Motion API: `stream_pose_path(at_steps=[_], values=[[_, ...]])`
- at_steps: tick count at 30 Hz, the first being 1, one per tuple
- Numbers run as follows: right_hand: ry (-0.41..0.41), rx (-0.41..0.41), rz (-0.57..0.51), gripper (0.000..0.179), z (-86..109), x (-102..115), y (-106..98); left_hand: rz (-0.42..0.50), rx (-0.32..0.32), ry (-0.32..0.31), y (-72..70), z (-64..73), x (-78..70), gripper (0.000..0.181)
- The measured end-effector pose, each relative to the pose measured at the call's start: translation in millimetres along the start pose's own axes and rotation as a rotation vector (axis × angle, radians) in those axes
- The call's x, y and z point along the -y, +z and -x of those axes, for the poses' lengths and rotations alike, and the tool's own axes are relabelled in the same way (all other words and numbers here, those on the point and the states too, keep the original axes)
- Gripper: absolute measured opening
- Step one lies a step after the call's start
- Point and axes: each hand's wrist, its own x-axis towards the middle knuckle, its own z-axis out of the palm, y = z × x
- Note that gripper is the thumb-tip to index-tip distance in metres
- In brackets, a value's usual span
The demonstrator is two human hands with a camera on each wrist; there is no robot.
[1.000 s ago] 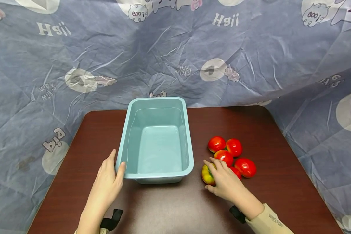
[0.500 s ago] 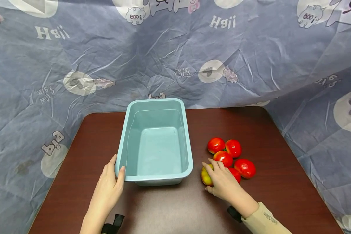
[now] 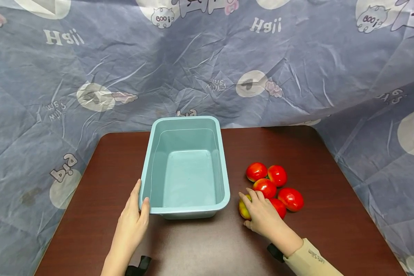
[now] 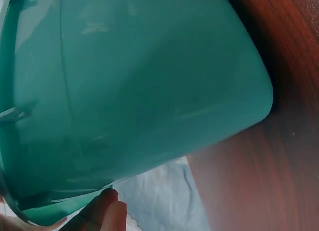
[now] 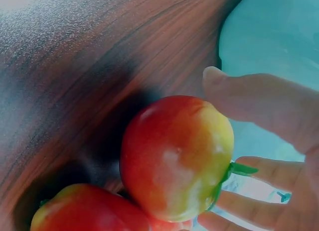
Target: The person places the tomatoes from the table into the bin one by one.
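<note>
A light teal plastic bin (image 3: 189, 210) stands on the table. My left hand (image 3: 132, 218) grips the rim at its near left corner, thumb at the near edge and fingers along the outer left side. In the left wrist view the bin's outer wall (image 4: 149, 81) fills most of the frame, with fingertips (image 4: 113, 216) below the rim. My right hand (image 3: 262, 214) holds a red-and-yellow tomato (image 5: 174, 156) with a green stem, thumb on one side and fingers on the other. It still sits low by the table, beside another tomato (image 5: 89, 211).
Several red tomatoes (image 3: 265, 188) lie clustered just beyond and right of my right hand, one (image 3: 290, 199) at the far right of the group. The dark brown table (image 3: 193, 245) ends at a blue-grey printed cloth (image 3: 193, 76) hanging behind.
My left hand has closed in on the bin's corner and now takes hold of the rim. My right hand's fingers have settled further over the yellowish tomato. The bin stays nearly in place.
</note>
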Motion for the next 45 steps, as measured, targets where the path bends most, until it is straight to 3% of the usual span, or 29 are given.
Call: stream_pose_path(at_steps=[12,25,33,45], values=[[0.013,0.036,0.003,0.082,-4.7,-0.8,7.5,0.057,0.001,-0.09,7.4,3.5,-2.6,0.059],[0.024,0.064,-0.008,0.079,-8.2,0.9,13.3,0.15,-0.059,-0.14,16.1,3.4,-3.5,0.057],[0.023,0.066,-0.007,0.078,-11.4,1.9,18.7,0.158,-0.079,-0.143,14.6,3.2,-2.8,0.059],[0.032,0.089,0.01,0.075,-14.5,2.9,19.3,0.184,-0.044,-0.145,11.9,9.7,-3.4,0.06]])
